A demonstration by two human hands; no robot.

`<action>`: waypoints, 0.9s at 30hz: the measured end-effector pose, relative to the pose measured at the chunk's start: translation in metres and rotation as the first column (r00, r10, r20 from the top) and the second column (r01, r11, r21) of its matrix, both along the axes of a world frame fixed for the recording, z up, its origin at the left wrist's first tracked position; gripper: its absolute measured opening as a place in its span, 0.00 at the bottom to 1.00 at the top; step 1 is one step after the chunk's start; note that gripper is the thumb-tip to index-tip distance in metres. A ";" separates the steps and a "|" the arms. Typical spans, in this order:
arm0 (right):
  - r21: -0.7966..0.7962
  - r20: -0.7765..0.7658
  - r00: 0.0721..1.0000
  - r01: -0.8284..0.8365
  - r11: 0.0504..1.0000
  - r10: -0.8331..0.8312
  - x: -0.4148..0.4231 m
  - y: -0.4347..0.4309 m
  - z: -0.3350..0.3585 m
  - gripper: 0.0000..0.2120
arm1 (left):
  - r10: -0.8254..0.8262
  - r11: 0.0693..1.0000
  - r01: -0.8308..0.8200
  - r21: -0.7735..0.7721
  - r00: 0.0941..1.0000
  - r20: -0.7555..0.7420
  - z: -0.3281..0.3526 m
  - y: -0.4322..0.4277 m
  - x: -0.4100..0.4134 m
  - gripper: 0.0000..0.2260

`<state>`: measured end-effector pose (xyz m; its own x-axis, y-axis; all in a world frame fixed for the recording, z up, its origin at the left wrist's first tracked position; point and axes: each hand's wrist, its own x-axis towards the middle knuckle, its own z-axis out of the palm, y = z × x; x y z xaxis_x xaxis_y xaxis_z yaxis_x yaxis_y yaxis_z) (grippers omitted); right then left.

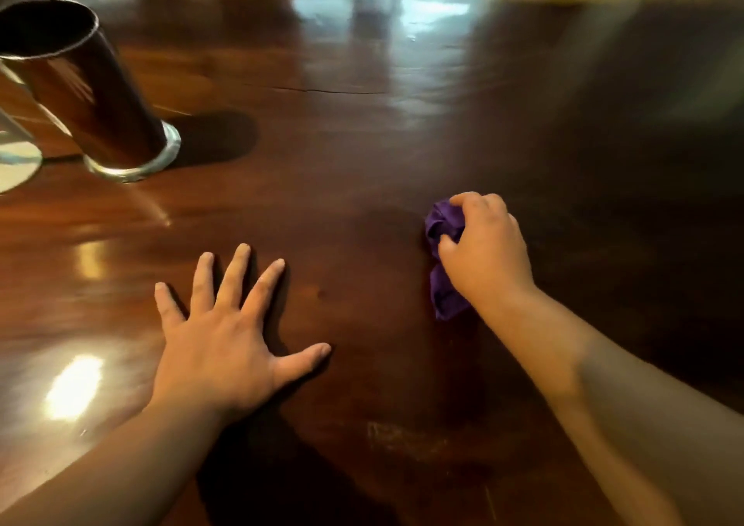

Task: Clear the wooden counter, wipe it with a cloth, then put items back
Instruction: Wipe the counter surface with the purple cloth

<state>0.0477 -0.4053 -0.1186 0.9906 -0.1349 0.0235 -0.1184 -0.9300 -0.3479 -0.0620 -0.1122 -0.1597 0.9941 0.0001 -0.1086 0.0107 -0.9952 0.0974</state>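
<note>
– What do you have on the counter [362, 131] right now?

– One cloth [443, 243], purple and bunched up, pressed on the wood under your right hand [487, 251]. Your fingers are curled tight around it.

– And your other hand?

– Your left hand [229, 324] lies flat on the wood, all five fingers spread wide, gripping nothing. It sits well apart from the cloth.

– Anything else up there?

– One tall glass [88, 90] stands at the far left. Just beside it, at the picture's edge, you have one more clear thing [16, 159]; too little of it shows to name.
</note>
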 end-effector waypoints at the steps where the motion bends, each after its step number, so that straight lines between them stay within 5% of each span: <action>1: 0.035 0.018 1.000 0.002 0.999 -0.003 0.006 0.013 -0.004 0.23 | -0.003 1.000 0.003 -0.003 1.000 0.004 0.000 0.001 0.000 0.52; 9: 0.234 0.044 0.840 -0.534 0.812 0.540 -0.037 0.119 -0.006 0.19 | 0.015 1.000 -0.014 0.008 0.999 -0.040 0.007 0.000 0.002 0.52; 15: 0.113 -0.005 0.953 -0.299 0.948 0.301 -0.003 0.015 -0.001 0.17 | 0.013 1.000 -0.014 -0.017 0.999 -0.032 0.006 0.001 0.000 0.52; 18: 0.068 -0.022 0.986 -0.162 0.984 0.164 0.021 0.034 -0.004 0.17 | 0.003 1.000 -0.003 -0.019 1.000 -0.008 0.004 0.002 0.000 0.51; 24: 0.241 -0.007 0.833 -0.535 0.810 0.553 -0.049 0.100 -0.005 0.19 | 0.013 1.000 -0.013 -0.020 1.000 -0.013 0.002 0.001 0.001 0.51; 27: 0.235 -0.008 0.830 -0.541 0.807 0.558 -0.046 0.058 -0.002 0.19 | 0.016 0.999 -0.016 -0.030 1.000 -0.002 0.003 0.001 0.000 0.51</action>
<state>0.0021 -0.3468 -0.1202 0.8980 0.4398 -0.0167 0.3573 -0.7506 -0.5559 -0.0624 -0.1110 -0.1563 0.9938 0.0125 -0.1103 0.0266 -0.9916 0.1268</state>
